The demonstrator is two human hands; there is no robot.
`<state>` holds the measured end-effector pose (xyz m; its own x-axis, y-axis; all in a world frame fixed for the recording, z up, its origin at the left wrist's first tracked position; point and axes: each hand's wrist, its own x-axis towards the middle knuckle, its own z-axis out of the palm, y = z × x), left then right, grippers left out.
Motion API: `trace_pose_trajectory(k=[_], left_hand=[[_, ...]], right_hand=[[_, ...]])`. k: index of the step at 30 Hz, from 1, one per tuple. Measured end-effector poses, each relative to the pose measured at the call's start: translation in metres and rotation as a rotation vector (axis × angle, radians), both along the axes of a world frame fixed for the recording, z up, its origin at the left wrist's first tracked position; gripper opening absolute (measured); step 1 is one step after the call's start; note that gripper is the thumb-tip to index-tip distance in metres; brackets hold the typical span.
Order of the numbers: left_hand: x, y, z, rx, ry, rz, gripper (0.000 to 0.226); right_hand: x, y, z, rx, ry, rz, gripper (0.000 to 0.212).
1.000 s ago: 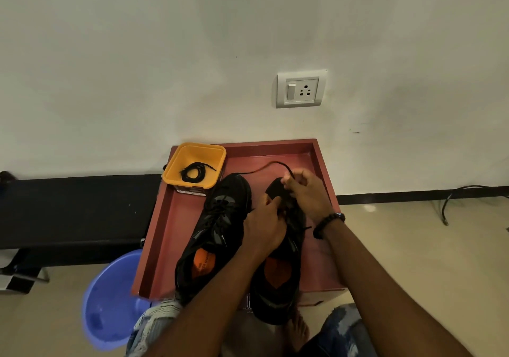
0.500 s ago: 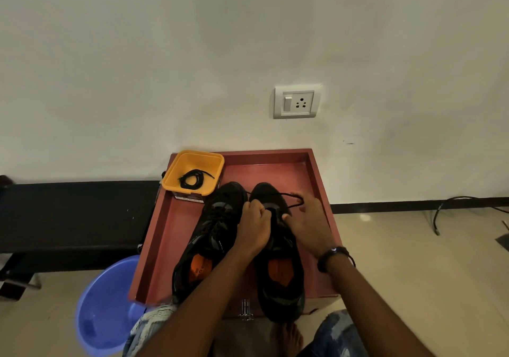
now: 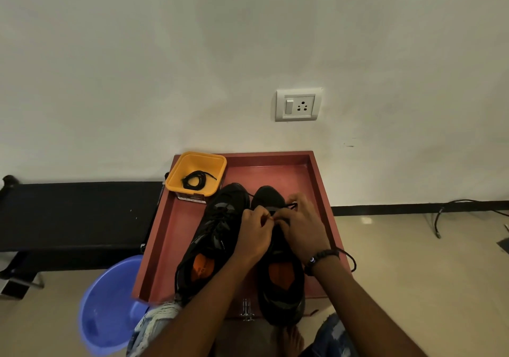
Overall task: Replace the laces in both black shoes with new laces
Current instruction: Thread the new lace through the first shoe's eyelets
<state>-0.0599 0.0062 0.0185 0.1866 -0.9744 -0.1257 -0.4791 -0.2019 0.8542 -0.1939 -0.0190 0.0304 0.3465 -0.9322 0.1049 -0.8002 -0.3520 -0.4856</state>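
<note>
Both hands' grip: left hand and right hand pinch lace over right shoe eyelets; feed tip straight, keep slack untwisted.

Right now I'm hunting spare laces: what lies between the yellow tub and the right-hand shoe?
In the head view, the other black shoe lies between the yellow tub and the right-hand shoe, on the red tray.

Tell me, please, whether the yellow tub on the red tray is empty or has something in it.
Not empty: a coiled black lace lies on the bottom of the yellow tub, which stands open-topped in the red tray's far left corner.
</note>
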Motion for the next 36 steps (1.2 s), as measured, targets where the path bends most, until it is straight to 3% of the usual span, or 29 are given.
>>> trace_pose_trajectory(k=[3,6,8,13,16,18,21,26,32,36], left_hand=[[0.001,0.012,-0.006,0.067,-0.041,-0.023,0.034],[-0.004,0.023,-0.011,0.185,-0.269,-0.101,0.074],[-0.010,0.023,-0.011,0.209,-0.330,-0.060,0.080],[-0.022,0.012,-0.008,0.167,-0.414,0.024,0.057],[-0.023,0.011,-0.008,0.142,-0.402,0.039,0.043],[-0.021,0.010,-0.010,0.152,-0.377,0.034,0.046],[-0.018,0.006,-0.010,0.152,-0.326,0.040,0.054],[-0.012,0.009,-0.009,0.094,-0.252,0.050,0.046],[-0.002,0.011,-0.013,0.061,-0.189,0.067,0.038],[-0.001,0.010,-0.015,0.070,-0.181,0.085,0.038]], right_hand=[[-0.001,-0.005,-0.004,-0.044,0.000,0.007,0.016],[-0.001,-0.010,-0.001,-0.028,-0.077,-0.025,0.010],[0.000,-0.012,0.001,-0.033,-0.099,-0.020,0.007],[-0.001,-0.007,0.003,-0.031,-0.180,-0.026,0.007],[0.010,0.004,0.014,-0.005,-0.289,0.084,0.011],[0.018,0.012,0.020,0.052,-0.367,0.153,0.013],[0.016,0.007,0.021,0.164,-0.456,0.072,0.011],[0.003,-0.017,0.002,0.296,-0.256,-0.042,0.008],[0.013,-0.029,-0.007,0.234,-0.032,-0.084,0.012],[0.014,-0.035,-0.014,0.244,0.007,-0.099,0.012]])
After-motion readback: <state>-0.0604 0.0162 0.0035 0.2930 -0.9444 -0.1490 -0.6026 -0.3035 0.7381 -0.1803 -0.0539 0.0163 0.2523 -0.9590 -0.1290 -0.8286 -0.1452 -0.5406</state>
